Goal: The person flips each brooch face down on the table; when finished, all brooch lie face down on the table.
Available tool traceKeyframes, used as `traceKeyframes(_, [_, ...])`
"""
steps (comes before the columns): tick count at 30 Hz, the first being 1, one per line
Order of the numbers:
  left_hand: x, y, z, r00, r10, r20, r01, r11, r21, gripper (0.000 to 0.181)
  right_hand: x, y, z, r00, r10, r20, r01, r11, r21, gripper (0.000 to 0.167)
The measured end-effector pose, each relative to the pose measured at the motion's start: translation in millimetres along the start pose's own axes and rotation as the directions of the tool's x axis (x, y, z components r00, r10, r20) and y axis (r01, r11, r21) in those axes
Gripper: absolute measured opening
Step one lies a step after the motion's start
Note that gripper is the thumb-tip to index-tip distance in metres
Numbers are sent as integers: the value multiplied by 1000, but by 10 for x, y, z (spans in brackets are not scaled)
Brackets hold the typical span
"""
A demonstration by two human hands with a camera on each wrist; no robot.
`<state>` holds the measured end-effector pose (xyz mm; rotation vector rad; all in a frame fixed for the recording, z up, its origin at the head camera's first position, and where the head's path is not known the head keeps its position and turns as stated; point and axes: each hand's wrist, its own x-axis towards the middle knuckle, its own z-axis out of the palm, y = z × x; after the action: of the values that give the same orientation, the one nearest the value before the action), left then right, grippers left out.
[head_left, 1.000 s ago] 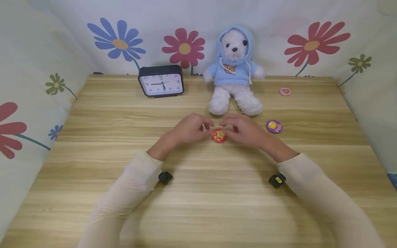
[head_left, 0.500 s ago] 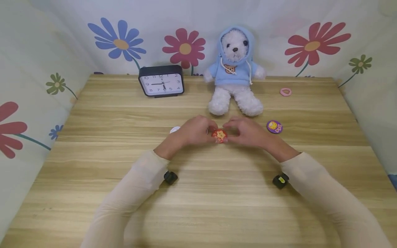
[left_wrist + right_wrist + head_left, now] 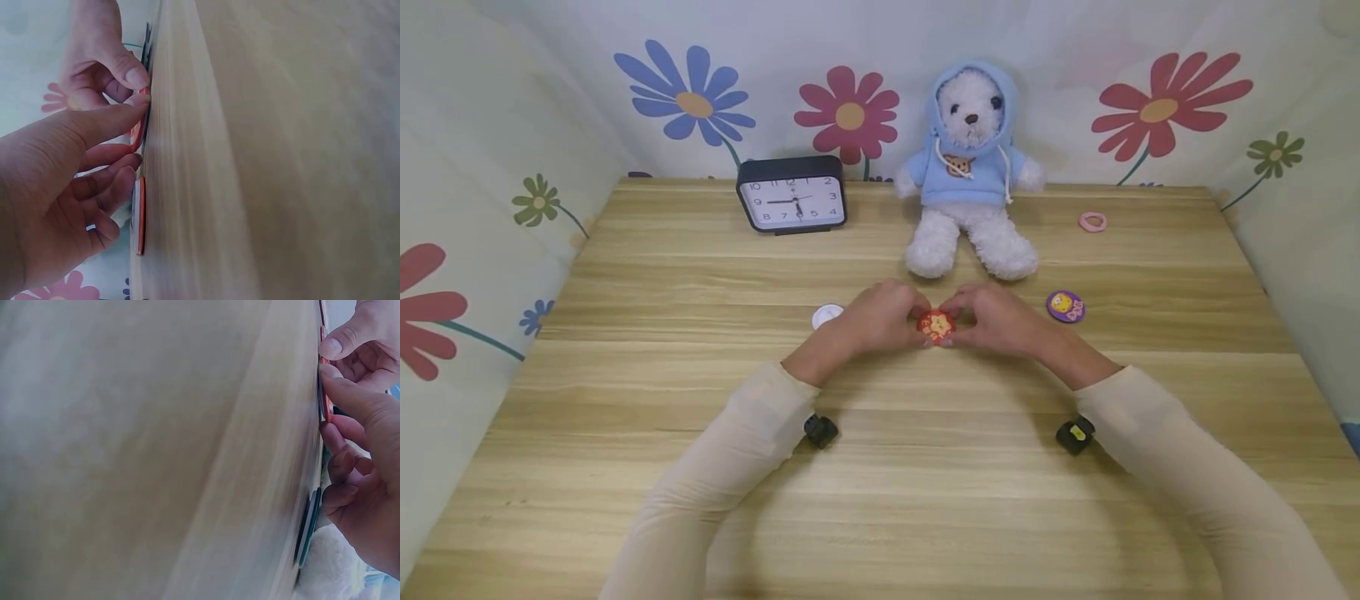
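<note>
Wood tabletop (image 3: 940, 500): my left hand (image 3: 883, 317) and right hand (image 3: 1002, 321) pinch red badge (image 3: 937, 323) (print showing). Gripping step, I'd guess; next wants even hold.

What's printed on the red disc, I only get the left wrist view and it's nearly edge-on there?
Observer: From the head view, the red disc carries a pale yellow star figure on its upward side.
Operator: Okay, and what lies out past the right hand, on its outer side?
Observer: A purple disc with a yellow figure facing up.
Operator: Anything tall farther back that I can't see?
Observer: Yes, a white plush bear in a blue hoodie sits at the back.
</note>
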<state>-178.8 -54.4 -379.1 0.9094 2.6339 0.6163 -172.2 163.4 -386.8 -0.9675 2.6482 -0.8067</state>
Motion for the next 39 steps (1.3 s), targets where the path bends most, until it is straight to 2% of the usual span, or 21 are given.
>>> traceKeyframes(18, [10, 36, 3, 999, 27, -23, -28, 999, -26, 17, -10, -4, -11, 997, 77, -21, -76, 995, 70, 35])
traceKeyframes(23, [0, 38, -10, 1000, 0, -13, -1, 999, -41, 33, -12, -6, -16, 996, 86, -20, -84, 994, 66, 32])
traceKeyframes(28, [4, 11, -6, 1000, -23, -5, 23, 998, -50, 44, -11, -5, -16, 997, 76, -35, -74, 996, 56, 33])
traceKeyframes(32, [9, -4, 0, 1000, -11, -10, 10, 997, -70, 44, -18, -3, -19, 997, 59, -56, -56, 996, 63, 33])
traceKeyframes(39, [16, -10, -4, 998, 8, -54, -13, 997, -78, 36, -27, 22, -18, 994, 35, -106, -28, 998, 60, 29])
